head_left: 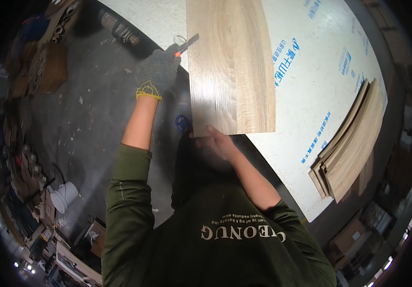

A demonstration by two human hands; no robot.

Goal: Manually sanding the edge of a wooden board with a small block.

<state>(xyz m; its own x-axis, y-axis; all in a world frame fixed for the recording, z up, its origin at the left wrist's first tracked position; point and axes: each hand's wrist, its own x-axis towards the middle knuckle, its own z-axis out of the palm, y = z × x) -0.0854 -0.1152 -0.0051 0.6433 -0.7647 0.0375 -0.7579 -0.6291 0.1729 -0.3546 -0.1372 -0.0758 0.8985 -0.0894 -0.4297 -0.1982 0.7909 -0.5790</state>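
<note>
A wood-grain board (232,71) lies lengthwise before me, its near end past the edge of the white worktable. My left hand (160,67), in a dark knit glove with a yellow cuff, is closed around a flat-bladed hand tool (186,44) with an orange-red part at the grip. The blade's tip meets the board's left edge. A thin curled strip (179,38) shows beside the tool. My bare right hand (218,142) grips the board's near end, thumb on top and the other fingers partly hidden below.
The white worktable (311,91) carries blue print. Several curved wood-grain strips (352,143) are stacked at its right edge. On the grey floor to the left are a bundle of rods (119,29), a cardboard box (50,69), a white bucket (63,196) and scrap pieces.
</note>
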